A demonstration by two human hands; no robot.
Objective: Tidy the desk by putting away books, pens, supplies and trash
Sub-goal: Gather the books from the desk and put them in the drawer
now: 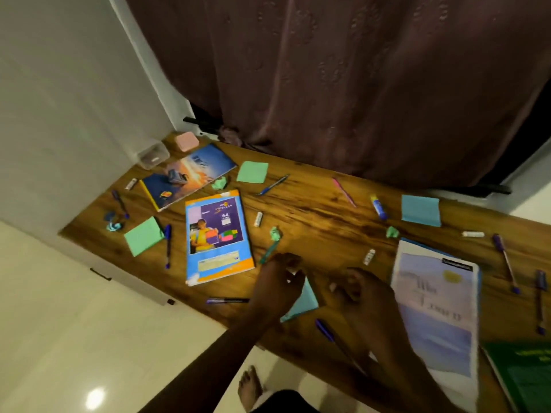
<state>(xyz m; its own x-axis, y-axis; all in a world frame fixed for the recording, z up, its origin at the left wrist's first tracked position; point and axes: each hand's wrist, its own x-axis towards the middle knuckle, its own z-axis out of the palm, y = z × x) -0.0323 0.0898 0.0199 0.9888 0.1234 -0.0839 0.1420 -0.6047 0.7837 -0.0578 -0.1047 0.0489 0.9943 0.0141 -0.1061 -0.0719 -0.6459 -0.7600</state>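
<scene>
My left hand (277, 281) curls over the top corner of a square light-blue sticky-note pad (304, 304) lying near the front edge of the wooden counter (313, 210). My right hand (354, 290) hovers just beside it, fingers bent. Blur hides whether either grips anything.

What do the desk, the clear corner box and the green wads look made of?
Desk: wood or wood-look laminate, slightly glossy, by the dark grain streaks. Box: clear plastic, probably; its walls are see-through. Wads: thin paper, by their crumpled folds.
</scene>
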